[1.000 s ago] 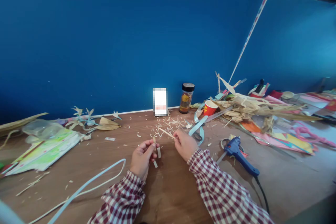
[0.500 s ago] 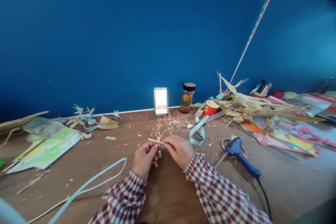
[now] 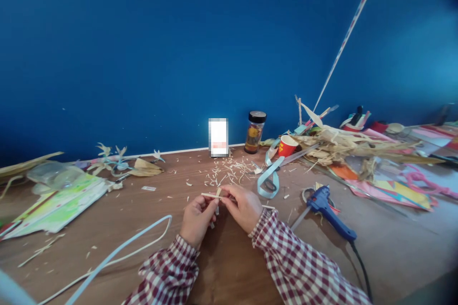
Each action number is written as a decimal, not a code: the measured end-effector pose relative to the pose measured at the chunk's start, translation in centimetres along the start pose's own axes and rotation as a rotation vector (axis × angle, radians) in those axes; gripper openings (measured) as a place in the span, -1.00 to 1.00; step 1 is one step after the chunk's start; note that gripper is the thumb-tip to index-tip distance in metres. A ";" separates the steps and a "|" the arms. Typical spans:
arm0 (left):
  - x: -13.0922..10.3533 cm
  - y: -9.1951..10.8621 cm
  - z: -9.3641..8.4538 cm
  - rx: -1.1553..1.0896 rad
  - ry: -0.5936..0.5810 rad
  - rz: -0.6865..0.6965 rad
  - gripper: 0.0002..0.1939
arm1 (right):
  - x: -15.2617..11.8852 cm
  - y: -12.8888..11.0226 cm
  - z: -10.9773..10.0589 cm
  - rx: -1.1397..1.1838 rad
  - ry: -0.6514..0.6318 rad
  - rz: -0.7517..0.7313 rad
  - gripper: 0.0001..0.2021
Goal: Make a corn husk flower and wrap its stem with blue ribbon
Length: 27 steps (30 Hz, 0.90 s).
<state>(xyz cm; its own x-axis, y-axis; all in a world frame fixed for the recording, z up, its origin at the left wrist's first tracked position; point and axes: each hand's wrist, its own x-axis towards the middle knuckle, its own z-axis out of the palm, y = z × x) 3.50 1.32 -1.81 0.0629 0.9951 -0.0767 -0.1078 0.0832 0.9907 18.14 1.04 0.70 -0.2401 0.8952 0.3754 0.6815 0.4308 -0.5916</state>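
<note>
Over the brown table, both hands meet on a thin pale strip (image 3: 208,195), which looks like dried husk or straw. My left hand (image 3: 196,219) pinches it between thumb and fingers, and a small whitish piece hangs under those fingertips. From the other side, my right hand (image 3: 242,206) closes its thumb and forefinger on the strip's right end. A second short pale piece stands up between the fingertips; which hand holds it I cannot tell. Just beyond the hands lie many pale cut shreds (image 3: 229,171).
A blue glue gun (image 3: 331,214) with a black cord lies at right. Behind are light-blue ribbon (image 3: 270,183), a red paper cup (image 3: 287,145), a black-lidded jar (image 3: 255,132) and a husk pile (image 3: 343,145). A white cable (image 3: 132,238) loops at left, near painted paper (image 3: 67,205).
My right fingertips have shifted slightly left along the strip, and less of it shows between the hands. A pale stick end now shows beside my right cuff. The view has shifted slightly.
</note>
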 end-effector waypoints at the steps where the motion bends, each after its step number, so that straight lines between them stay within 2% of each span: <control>1: 0.0 0.0 0.0 0.000 -0.010 -0.001 -0.68 | 0.0 -0.1 0.0 -0.003 -0.006 -0.004 -0.75; 6: 0.0 0.0 0.0 -0.008 -0.041 -0.013 -0.65 | -0.2 -0.6 -0.3 -0.068 -0.039 -0.031 -0.76; 11: 0.1 0.0 0.0 -0.011 -0.038 -0.014 -0.66 | -0.5 -1.1 -0.1 -0.108 -0.013 -0.038 -0.73; 20: 0.1 -0.1 0.1 0.017 -0.033 0.000 -0.71 | -0.3 -0.6 0.0 0.046 0.020 -0.032 -0.76; 27: 0.1 -0.1 -0.1 0.075 -0.094 -0.017 -0.71 | -0.3 -0.6 0.1 0.076 0.086 -0.013 -0.77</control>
<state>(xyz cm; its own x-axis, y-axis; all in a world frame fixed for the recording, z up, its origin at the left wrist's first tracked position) 3.46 1.45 -1.98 0.1574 0.9838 -0.0863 -0.0321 0.0924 0.9952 17.72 0.57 0.82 -0.1860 0.8781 0.4408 0.6238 0.4522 -0.6375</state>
